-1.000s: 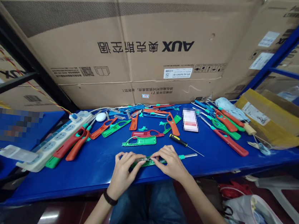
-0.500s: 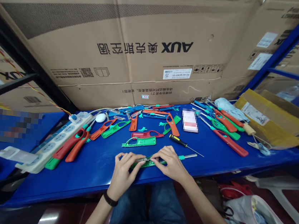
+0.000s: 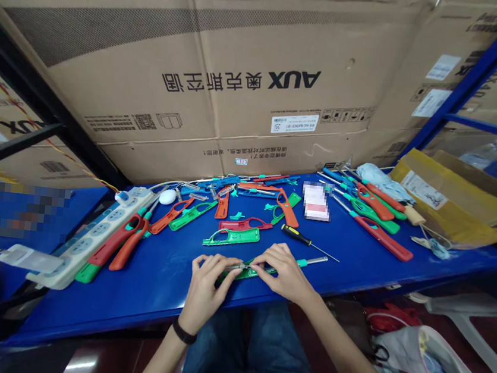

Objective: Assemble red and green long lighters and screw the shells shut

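Note:
Both hands rest on a green lighter shell [image 3: 246, 268] lying open near the front edge of the blue table [image 3: 161, 284]. My left hand [image 3: 206, 283] pinches its left end, fingers curled together. My right hand [image 3: 282, 269] pinches small metal parts at the shell's middle. A thin metal tube with a teal collar [image 3: 312, 260] sticks out to the right of my right hand. A black-handled screwdriver [image 3: 303, 237] lies just beyond my right hand.
Green and red lighter shells [image 3: 231, 235] and orange, red and green lighters [image 3: 373, 216] are scattered over the table. A white power strip [image 3: 90, 234] lies at the left. Cardboard boxes [image 3: 243, 78] wall the back. A yellow box [image 3: 457, 201] sits at the right.

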`<state>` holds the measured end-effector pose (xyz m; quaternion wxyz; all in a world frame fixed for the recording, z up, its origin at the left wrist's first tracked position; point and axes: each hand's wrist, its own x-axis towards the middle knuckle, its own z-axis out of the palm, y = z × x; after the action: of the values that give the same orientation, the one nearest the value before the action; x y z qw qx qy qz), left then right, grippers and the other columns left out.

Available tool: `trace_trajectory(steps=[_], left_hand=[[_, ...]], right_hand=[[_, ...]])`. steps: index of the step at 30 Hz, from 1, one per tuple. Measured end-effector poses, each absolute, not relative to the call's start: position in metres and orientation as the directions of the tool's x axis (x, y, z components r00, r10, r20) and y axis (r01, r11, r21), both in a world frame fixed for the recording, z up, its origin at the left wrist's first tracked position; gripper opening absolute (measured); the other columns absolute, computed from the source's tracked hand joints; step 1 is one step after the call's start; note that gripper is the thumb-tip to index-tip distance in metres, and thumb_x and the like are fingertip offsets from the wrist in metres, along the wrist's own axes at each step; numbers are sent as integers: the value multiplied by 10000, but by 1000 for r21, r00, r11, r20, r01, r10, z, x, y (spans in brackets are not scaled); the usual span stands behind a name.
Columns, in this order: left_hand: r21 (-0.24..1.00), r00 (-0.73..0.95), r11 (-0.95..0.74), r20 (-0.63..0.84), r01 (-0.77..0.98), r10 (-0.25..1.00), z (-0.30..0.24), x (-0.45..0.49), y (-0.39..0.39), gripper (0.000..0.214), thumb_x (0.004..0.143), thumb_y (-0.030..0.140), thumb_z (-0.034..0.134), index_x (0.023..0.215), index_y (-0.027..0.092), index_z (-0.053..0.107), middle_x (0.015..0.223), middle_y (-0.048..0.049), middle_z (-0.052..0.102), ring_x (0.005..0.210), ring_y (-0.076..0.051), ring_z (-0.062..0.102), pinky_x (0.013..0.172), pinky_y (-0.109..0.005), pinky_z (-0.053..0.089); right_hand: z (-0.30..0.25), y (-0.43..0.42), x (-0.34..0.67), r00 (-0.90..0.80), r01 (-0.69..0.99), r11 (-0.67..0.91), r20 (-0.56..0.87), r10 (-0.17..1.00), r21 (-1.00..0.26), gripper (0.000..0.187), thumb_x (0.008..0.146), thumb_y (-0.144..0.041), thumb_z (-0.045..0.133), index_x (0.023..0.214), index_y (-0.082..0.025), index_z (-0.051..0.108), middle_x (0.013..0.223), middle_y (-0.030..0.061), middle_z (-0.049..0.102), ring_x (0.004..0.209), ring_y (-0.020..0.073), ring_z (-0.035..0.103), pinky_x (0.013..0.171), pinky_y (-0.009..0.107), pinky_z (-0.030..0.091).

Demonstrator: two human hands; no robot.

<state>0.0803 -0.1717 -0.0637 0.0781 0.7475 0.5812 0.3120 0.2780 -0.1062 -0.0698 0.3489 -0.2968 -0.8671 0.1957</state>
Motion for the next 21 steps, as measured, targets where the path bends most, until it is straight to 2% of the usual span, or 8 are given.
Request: trace_trajectory(steps=[4, 12, 21], left_hand=[[480, 142, -319, 370, 817, 918, -61, 82, -172, 145, 930, 292, 519, 1027, 283, 627, 971, 19, 696, 842, -155, 607, 898, -376, 271], [490, 144, -319, 361, 811, 921, -59, 87, -171, 138, 931, 285, 518, 995, 280, 640, 968, 19, 704, 856, -157, 610, 900, -379, 264], [521, 119, -307, 363, 796, 924, -61, 89, -171, 150, 926, 324, 522, 989, 282, 652, 935, 16, 705, 843, -160, 607, 908, -378, 267]], right_hand=[[-69, -107, 277, -592, 389, 754, 484, 644, -529, 97, 905, -274, 571, 872, -205, 631, 747, 2, 653, 733, 149, 544, 765, 319, 360], [-70, -106, 280, -591, 389, 772, 507, 628, -502, 111, 917, -270, 555, 856, -208, 625, 810, 14, 693, 770, 158, 572, 764, 323, 363], [-68, -106, 280, -570, 356, 773, 533, 625, -525, 109, 915, -256, 560, 846, -205, 628, 804, 5, 698, 745, 148, 559, 755, 320, 357]])
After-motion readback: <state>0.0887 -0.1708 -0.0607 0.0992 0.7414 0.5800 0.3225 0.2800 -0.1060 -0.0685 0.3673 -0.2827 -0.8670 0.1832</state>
